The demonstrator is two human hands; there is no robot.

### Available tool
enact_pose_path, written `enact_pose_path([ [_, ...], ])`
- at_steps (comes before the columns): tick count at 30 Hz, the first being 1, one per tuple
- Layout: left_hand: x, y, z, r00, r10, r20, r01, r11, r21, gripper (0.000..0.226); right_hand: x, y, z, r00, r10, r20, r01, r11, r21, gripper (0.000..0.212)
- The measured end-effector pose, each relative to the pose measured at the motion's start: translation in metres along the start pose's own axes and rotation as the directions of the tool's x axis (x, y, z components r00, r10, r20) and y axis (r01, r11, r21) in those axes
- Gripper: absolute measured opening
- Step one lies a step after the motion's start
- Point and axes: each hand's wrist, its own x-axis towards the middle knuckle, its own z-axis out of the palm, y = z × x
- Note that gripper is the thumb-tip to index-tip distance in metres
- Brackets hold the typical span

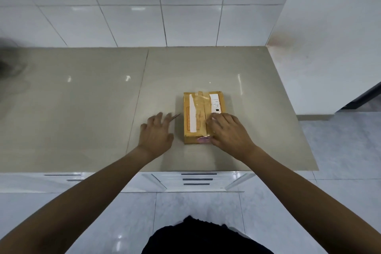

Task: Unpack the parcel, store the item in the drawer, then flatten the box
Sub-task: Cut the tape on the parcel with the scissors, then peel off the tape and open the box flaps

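A small brown cardboard parcel [203, 116], sealed down its middle with clear tape and bearing white labels, lies flat on the glossy beige stone worktop [82, 109], a little right of the seam between its two slabs. The task looks to be at its very start: the flaps are closed, the tape appears unbroken along most of the seam, and no item is out. Opening the parcel, storing its contents, and flattening the cardboard are all left to do.

The right hand [228, 132] rests on the near right part of the parcel, fingers curled onto the top and thumb at the near edge where a scrap of pinkish tape shows; its grip presses or picks at the parcel rather than closing round it. The left hand [156, 132] lies spread and released on the worktop just beside the parcel's left side, not touching it. A thin dark sliver [175, 117] sits by its fingertips; whether it is a blade, a tool or only a shadow cannot be told.

Below the worktop edge, white drawer fronts with dark handle slots [199, 178] appear shut. The label print is too small to read, the contents are hidden, and a dark blur at the far left edge is cut off.
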Motion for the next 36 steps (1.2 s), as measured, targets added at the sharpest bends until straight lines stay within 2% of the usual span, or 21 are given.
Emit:
enact_pose_path([
  [2, 0.003, 0.006, -0.008, 0.972, 0.224, -0.075, -0.231, 0.968, -0.094, 0.074, -0.001, -0.002, 0.002, 0.993, -0.066, -0.1, 0.063, 0.998, -0.024, 0.045],
  [4, 0.01, 0.016, -0.013, 0.927, 0.374, 0.007, -0.369, 0.917, -0.153, 0.085, -0.001, -0.005, 0.003, 0.973, -0.136, -0.189, 0.126, 0.99, -0.065, 0.045],
  [7, 0.022, 0.035, -0.016, 0.908, 0.356, 0.223, -0.295, 0.918, -0.263, 0.102, 0.0, -0.009, 0.007, 0.936, -0.207, -0.286, 0.186, 0.978, -0.098, 0.043],
  [9, 0.027, 0.041, -0.016, 0.907, 0.359, 0.221, -0.283, 0.907, -0.312, 0.11, -0.001, -0.01, 0.009, 0.927, -0.226, -0.3, 0.201, 0.973, -0.113, 0.04],
  [12, 0.028, 0.04, -0.013, 0.922, 0.351, 0.163, -0.252, 0.864, -0.436, 0.12, -0.003, -0.01, 0.012, 0.929, -0.224, -0.295, 0.201, 0.974, -0.104, 0.018],
  [14, 0.025, 0.044, -0.006, 0.937, 0.313, 0.155, -0.209, 0.859, -0.468, 0.126, -0.003, -0.011, 0.013, 0.95, -0.195, -0.242, 0.187, 0.981, -0.057, 0.009],
  [17, 0.023, 0.058, 0.007, 0.972, 0.179, 0.15, -0.107, 0.912, -0.397, 0.13, 0.0, -0.018, 0.007, 0.981, -0.064, -0.182, 0.081, 0.992, 0.091, 0.009],
  [20, 0.027, 0.068, 0.012, 0.99, 0.069, 0.124, -0.02, 0.935, -0.355, 0.115, 0.01, -0.019, -0.003, 0.984, 0.139, -0.115, -0.103, 0.955, 0.277, 0.032],
  [22, 0.029, 0.073, 0.013, 0.994, 0.024, 0.107, 0.013, 0.946, -0.325, 0.107, 0.015, -0.016, -0.005, 0.977, 0.209, -0.043, -0.182, 0.921, 0.345, 0.027],
  [24, 0.028, 0.077, 0.012, 0.993, -0.002, 0.117, 0.037, 0.953, -0.3, 0.112, 0.018, -0.012, -0.006, 0.964, 0.264, -0.036, -0.227, 0.883, 0.411, 0.021],
  [28, 0.029, 0.081, 0.009, 0.99, -0.021, 0.138, 0.055, 0.968, -0.247, 0.123, 0.024, -0.009, -0.018, 0.89, 0.448, -0.083, -0.315, 0.736, 0.599, 0.02],
  [33, 0.028, 0.082, 0.008, 0.984, 0.021, 0.178, -0.008, 0.998, -0.07, 0.105, 0.037, 0.001, -0.035, 0.805, 0.588, -0.086, -0.346, 0.581, 0.737, 0.019],
  [36, 0.03, 0.082, 0.005, 0.976, 0.023, 0.218, -0.02, 1.0, -0.014, 0.103, 0.045, 0.008, -0.048, 0.722, 0.687, -0.082, -0.331, 0.447, 0.831, 0.021],
])
